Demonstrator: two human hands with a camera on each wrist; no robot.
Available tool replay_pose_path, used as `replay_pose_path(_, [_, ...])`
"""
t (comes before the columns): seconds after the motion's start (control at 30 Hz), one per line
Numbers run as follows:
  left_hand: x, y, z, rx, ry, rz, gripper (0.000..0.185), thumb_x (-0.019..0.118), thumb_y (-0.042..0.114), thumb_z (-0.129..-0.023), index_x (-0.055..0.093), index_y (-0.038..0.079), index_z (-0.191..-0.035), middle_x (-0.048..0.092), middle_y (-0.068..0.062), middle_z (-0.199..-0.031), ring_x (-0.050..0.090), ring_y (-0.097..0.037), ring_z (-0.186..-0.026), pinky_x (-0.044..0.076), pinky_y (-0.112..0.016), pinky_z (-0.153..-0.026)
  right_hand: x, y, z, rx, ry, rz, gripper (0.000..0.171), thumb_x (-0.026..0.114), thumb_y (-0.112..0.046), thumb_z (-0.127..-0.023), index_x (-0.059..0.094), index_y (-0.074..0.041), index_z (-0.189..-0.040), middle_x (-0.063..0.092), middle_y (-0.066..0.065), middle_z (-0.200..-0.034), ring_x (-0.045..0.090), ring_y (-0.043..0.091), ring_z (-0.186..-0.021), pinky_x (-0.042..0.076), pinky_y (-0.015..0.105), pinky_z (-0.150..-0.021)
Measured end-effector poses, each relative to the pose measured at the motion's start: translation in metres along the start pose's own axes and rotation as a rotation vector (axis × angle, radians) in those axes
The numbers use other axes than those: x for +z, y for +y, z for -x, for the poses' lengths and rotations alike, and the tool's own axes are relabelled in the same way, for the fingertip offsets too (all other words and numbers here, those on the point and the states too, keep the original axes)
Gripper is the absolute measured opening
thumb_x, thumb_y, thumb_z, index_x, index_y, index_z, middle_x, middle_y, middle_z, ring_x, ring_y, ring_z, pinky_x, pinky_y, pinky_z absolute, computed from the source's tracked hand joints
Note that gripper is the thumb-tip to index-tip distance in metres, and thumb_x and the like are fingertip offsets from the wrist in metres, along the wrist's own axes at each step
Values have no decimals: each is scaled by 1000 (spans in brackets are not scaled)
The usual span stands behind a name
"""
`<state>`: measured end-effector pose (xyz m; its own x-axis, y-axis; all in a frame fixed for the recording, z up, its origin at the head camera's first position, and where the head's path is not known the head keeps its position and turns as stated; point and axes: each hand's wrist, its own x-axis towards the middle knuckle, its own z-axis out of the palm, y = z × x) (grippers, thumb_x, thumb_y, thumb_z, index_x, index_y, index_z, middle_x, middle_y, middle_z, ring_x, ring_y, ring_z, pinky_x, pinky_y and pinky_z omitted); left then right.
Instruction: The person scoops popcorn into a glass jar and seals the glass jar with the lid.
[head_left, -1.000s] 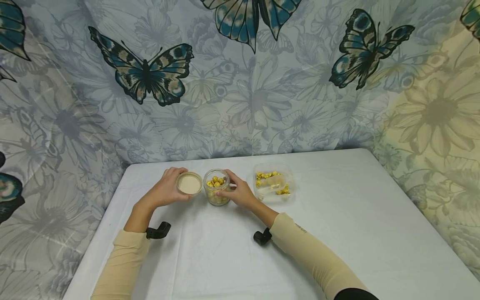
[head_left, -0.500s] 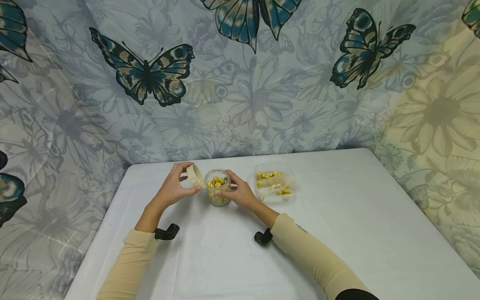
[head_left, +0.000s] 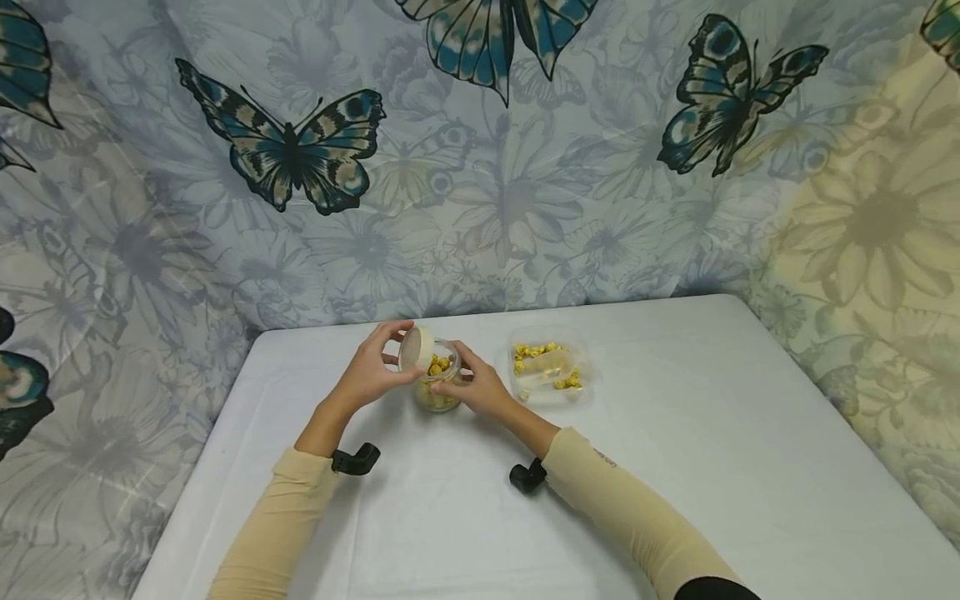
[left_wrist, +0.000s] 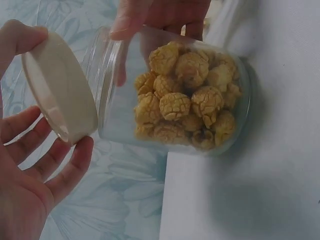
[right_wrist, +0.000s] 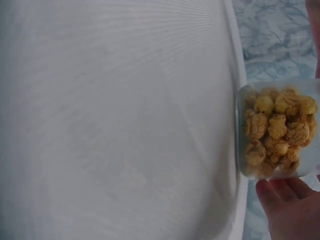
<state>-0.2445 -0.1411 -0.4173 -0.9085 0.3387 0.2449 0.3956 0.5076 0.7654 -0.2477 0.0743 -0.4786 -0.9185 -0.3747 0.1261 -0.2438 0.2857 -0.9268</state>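
Note:
My left hand holds a cream-coloured round lid by its rim, thumb on one side and fingertips on the other. The lid is tilted at the mouth of a clear jar, overlapping its left side in the head view. Caramel popcorn fills much of the jar, leaving a gap below the rim. On the jar's right side my right hand grips it near the top, keeping it upright on the table. In the right wrist view the popcorn jar's mouth is cut off by the frame edge.
To the right of the jar stands a clear plastic tub with some more popcorn in it. A white cloth covers the table. Behind the table's far edge hangs a butterfly-print backdrop.
My left hand has moved right with the lid, from beside the jar to its mouth, turning the lid from facing up to steeply tilted. The right hand and jar stay in place.

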Motion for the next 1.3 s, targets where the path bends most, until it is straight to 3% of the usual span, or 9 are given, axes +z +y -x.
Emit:
replay_pose_path(0.2, [4,6,-7,-12,-32,-93,75,82,29,-78,47,9,-142,49,-12,-142,50,-30,-121,56,-46,-85,-3,-1,-1,19,-22,26,74,79,-26,-83,40,-24,-145,54,3,-139,52,24,-129,46,48,-105])
replay_pose_path(0.43, [5,11,-14,-56,-107,-195,74,80,40,-76,53,11,-139,49,-9,-145,49,-34,-125,47,-57,-98,-3,-1,-2,20,-47,40,78,83,-22,-78,43,-14,-145,54,6,-140,53,26,-127,47,47,-104])
replay_pose_path(0.6, [4,14,-19,-73,-140,-254,76,79,45,-76,54,11,-139,49,-9,-144,43,-35,-132,43,-58,-102,-1,0,-4,-18,-40,62,76,82,-23,-79,43,-14,-144,55,6,-138,54,23,-126,50,44,-102])
replay_pose_path(0.77, [5,19,-23,-93,-180,-332,76,77,47,-75,55,11,-138,50,-10,-143,45,-33,-129,47,-54,-98,1,0,-4,-22,-40,74,76,81,-23,-80,42,-15,-145,55,4,-138,55,21,-125,51,42,-101])
replay_pose_path(0.97, [7,28,-27,-68,-250,-443,80,76,48,-74,53,8,-140,50,-12,-142,44,-34,-127,47,-51,-96,0,1,-4,-12,-40,81,77,80,-23,-81,41,-13,-147,58,5,-135,56,21,-122,51,42,-100])
replay_pose_path(1.17, [5,30,-28,-45,-277,-437,77,78,43,-76,52,8,-140,49,-13,-144,43,-35,-128,48,-50,-95,0,0,-5,7,-30,88,79,81,-25,-80,41,-12,-147,58,6,-134,55,22,-122,49,43,-102])
replay_pose_path(1.3, [4,30,-28,-36,-304,-402,74,78,35,-77,51,7,-140,47,-13,-145,42,-34,-127,49,-50,-95,2,1,-7,46,-54,100,89,82,-28,-78,33,-11,-150,52,9,-142,51,25,-129,42,46,-109])
